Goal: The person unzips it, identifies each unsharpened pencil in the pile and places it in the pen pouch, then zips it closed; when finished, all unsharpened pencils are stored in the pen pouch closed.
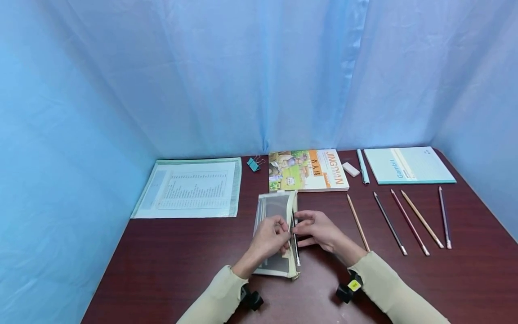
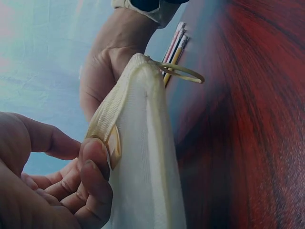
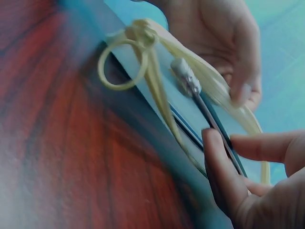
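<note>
A see-through mesh pencil case (image 1: 276, 204) with a cream zip edge lies on the table in front of me. My left hand (image 1: 269, 236) pinches the cream edge of its opening, beside a small tan tab (image 2: 115, 147) in the left wrist view. With thumb and fingers, my right hand (image 1: 319, 230) holds a dark pencil (image 3: 206, 110) at the opening. The white eraser end of that pencil points toward the near end of the case, where a cream loop (image 3: 102, 71) hangs. How far the pencil sits inside is hard to tell.
Several pencils (image 1: 409, 228) lie spread out to the right. Behind the case are a picture-covered book (image 1: 299, 173), a white eraser (image 1: 350, 169), a pen (image 1: 363, 166) and a teal binder clip (image 1: 253, 164). A printed sheet (image 1: 192, 189) lies left, a Gambit notebook (image 1: 421, 166) back right.
</note>
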The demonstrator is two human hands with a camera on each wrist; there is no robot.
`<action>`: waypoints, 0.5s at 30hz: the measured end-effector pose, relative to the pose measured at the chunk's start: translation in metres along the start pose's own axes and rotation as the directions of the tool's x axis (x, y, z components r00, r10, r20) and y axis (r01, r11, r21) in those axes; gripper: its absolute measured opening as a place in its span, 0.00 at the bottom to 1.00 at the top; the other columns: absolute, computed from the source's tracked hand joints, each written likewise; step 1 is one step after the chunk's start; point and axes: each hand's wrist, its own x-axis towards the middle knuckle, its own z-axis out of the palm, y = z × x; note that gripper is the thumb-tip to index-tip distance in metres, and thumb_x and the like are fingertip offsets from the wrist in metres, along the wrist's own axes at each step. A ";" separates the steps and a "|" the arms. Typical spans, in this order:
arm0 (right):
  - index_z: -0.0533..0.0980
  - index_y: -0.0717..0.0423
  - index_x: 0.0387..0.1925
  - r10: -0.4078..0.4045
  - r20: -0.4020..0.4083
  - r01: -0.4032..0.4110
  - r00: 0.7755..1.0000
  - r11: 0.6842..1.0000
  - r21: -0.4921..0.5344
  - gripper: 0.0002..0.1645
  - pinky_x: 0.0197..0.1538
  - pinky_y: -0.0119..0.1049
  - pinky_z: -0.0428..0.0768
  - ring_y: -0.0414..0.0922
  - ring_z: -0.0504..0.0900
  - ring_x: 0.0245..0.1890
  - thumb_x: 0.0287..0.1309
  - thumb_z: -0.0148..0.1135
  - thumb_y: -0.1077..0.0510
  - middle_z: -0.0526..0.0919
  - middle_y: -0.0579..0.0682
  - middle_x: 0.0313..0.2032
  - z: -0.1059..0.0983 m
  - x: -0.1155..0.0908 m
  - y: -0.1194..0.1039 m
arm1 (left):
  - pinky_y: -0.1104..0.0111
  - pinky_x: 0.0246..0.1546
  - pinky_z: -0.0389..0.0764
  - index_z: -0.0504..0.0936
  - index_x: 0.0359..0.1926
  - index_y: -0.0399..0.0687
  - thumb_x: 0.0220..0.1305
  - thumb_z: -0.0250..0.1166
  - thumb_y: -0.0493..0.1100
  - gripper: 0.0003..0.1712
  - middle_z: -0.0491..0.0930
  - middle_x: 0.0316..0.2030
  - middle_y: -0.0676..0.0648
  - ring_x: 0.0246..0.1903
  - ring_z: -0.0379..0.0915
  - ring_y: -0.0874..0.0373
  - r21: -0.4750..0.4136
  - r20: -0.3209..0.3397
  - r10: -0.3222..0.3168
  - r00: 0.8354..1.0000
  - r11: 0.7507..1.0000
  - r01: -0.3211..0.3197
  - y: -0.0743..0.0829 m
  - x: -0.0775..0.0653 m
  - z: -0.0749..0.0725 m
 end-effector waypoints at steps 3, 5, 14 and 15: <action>0.54 0.78 0.69 -0.018 -0.033 0.018 0.999 1.000 -0.014 0.36 0.37 0.35 0.89 0.36 0.84 0.35 0.64 0.55 0.71 0.83 0.45 0.32 0.006 -0.002 -0.002 | 0.65 0.14 0.79 0.74 0.30 0.37 0.57 0.59 0.27 0.04 0.79 0.17 0.38 0.10 0.71 0.62 -0.005 0.003 -0.003 1.000 1.000 0.003 0.000 0.000 0.000; 0.55 0.79 0.68 -0.027 -0.039 0.026 0.999 0.999 -0.019 0.33 0.38 0.35 0.88 0.37 0.84 0.36 0.65 0.54 0.70 0.83 0.46 0.34 0.008 -0.004 -0.004 | 0.65 0.14 0.79 0.74 0.31 0.37 0.57 0.58 0.27 0.04 0.79 0.17 0.38 0.10 0.71 0.62 -0.010 0.009 0.001 1.000 1.000 -0.001 -0.001 0.000 0.000; 0.64 0.76 0.63 -0.034 -0.146 0.022 0.989 0.996 -0.086 0.27 0.41 0.38 0.89 0.40 0.87 0.39 0.66 0.53 0.67 0.86 0.51 0.39 -0.012 -0.003 -0.012 | 0.67 0.13 0.78 0.74 0.30 0.39 0.58 0.57 0.28 0.04 0.76 0.14 0.48 0.09 0.70 0.63 0.005 0.018 0.006 1.000 1.000 -0.007 -0.003 0.000 0.000; 0.64 0.76 0.63 -0.034 -0.164 0.019 0.986 0.995 -0.095 0.27 0.42 0.38 0.89 0.40 0.87 0.39 0.66 0.53 0.66 0.86 0.51 0.40 -0.016 -0.002 -0.013 | 0.67 0.13 0.78 0.74 0.30 0.39 0.59 0.57 0.29 0.04 0.76 0.14 0.49 0.09 0.70 0.63 0.006 0.019 0.007 1.000 1.000 -0.007 -0.003 0.000 0.000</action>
